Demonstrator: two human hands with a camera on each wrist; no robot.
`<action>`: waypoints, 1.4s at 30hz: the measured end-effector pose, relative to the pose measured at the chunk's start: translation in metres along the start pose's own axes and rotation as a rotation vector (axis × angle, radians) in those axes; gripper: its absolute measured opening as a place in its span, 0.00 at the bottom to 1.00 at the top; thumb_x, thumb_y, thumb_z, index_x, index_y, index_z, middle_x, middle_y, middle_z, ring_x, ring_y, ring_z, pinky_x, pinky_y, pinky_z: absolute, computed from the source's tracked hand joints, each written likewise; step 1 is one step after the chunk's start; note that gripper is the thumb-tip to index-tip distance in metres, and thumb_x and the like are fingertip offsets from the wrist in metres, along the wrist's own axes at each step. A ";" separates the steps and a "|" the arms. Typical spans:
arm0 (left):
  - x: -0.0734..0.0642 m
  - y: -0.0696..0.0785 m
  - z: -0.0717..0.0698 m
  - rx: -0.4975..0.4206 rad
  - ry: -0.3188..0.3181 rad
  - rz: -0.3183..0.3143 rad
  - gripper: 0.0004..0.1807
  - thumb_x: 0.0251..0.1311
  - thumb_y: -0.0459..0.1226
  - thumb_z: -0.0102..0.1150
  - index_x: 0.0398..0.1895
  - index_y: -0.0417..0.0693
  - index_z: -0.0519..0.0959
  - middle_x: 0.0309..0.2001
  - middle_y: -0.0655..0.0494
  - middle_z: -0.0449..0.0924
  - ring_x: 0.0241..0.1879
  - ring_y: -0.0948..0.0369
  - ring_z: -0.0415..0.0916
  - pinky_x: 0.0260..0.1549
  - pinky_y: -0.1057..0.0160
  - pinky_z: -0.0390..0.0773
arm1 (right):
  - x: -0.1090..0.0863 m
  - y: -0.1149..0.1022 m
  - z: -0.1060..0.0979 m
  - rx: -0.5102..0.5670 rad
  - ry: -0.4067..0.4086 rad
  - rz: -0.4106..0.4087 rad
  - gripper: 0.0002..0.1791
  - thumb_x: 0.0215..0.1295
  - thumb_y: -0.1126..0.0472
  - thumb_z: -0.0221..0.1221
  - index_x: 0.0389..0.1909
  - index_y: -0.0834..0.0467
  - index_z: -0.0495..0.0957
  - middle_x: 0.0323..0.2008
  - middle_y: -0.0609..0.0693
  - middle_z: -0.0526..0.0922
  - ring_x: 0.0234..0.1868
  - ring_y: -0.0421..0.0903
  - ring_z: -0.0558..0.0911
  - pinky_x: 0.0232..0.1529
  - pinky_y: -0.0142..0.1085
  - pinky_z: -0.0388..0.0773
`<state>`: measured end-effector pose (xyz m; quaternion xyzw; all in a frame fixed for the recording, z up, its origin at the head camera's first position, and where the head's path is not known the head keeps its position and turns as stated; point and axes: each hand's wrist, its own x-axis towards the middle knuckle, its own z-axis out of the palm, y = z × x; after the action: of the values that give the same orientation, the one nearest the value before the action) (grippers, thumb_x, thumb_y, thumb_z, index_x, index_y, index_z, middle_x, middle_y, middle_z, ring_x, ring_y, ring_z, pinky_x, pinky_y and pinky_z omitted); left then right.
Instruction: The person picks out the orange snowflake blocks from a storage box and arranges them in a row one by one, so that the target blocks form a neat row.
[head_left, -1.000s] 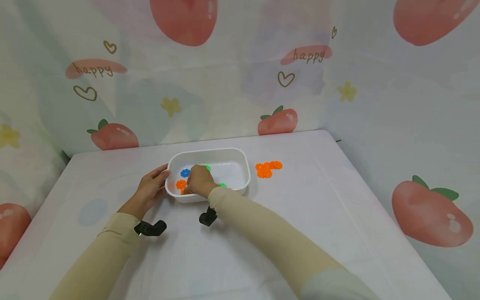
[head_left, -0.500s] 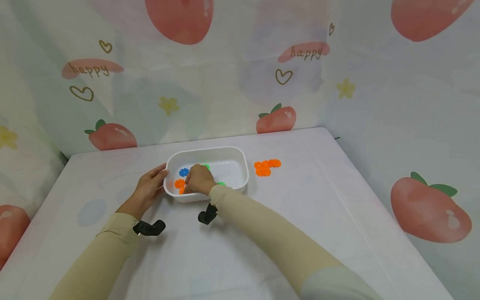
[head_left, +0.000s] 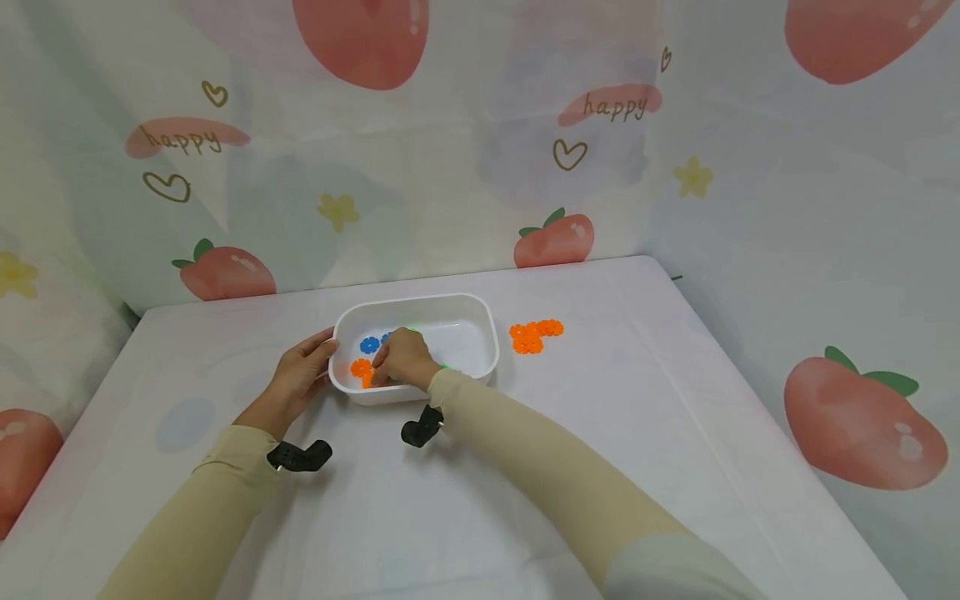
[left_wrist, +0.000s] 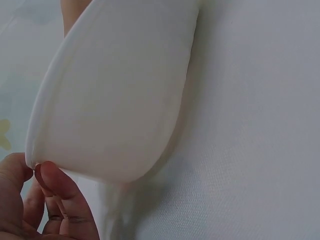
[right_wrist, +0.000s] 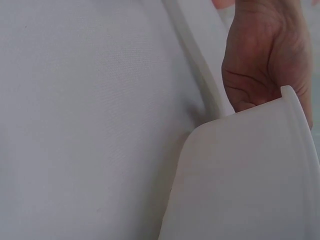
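My left hand grips the left end of a white plastic basin, thumb and fingers pinching its rim in the left wrist view. My right hand reaches over the near wall into the basin, its fingers curled downward. At its fingertips is an orange snowflake disc, seemingly tilted and pinched; the fingers partly cover it. Another orange snowflake disc lies just behind it. A blue snowflake disc is farther back. In the right wrist view, the basin's wall hides the right fingertips.
Several orange snowflake discs lie in a cluster on the white tablecloth, right of the basin. Bits of green discs show beside the right hand. A printed cloth backdrop stands behind the table.
My right hand has shifted slightly right inside the basin, uncovering part of a second blue disc. The orange disc at its fingertips now looks tilted. My left hand stays on the rim.
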<state>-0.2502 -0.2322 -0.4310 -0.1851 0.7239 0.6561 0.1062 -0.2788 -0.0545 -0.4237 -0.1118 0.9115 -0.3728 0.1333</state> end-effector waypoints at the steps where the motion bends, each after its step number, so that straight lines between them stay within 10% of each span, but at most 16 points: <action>1: 0.000 0.000 0.001 0.003 0.003 -0.003 0.31 0.72 0.49 0.51 0.76 0.59 0.60 0.69 0.50 0.64 0.50 0.61 0.68 0.37 0.74 0.74 | 0.000 0.001 0.000 -0.002 -0.002 -0.010 0.10 0.44 0.62 0.77 0.30 0.58 0.89 0.30 0.46 0.87 0.34 0.39 0.76 0.35 0.24 0.71; 32: -0.001 0.000 0.000 -0.021 0.013 0.012 0.30 0.72 0.48 0.51 0.75 0.59 0.61 0.66 0.54 0.66 0.50 0.62 0.68 0.38 0.74 0.74 | 0.003 0.048 -0.037 0.230 0.024 0.058 0.10 0.53 0.61 0.73 0.36 0.58 0.89 0.32 0.51 0.89 0.25 0.37 0.79 0.25 0.24 0.71; 42: -0.001 -0.001 0.001 -0.044 0.019 0.019 0.30 0.71 0.48 0.52 0.75 0.58 0.62 0.66 0.55 0.66 0.50 0.63 0.68 0.38 0.74 0.74 | -0.003 0.055 -0.056 0.153 -0.009 0.060 0.12 0.57 0.60 0.70 0.41 0.59 0.88 0.34 0.51 0.88 0.27 0.39 0.77 0.29 0.24 0.70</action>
<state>-0.2491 -0.2312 -0.4321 -0.1868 0.7118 0.6712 0.0890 -0.3003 0.0213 -0.4238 -0.0754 0.8828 -0.4365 0.1566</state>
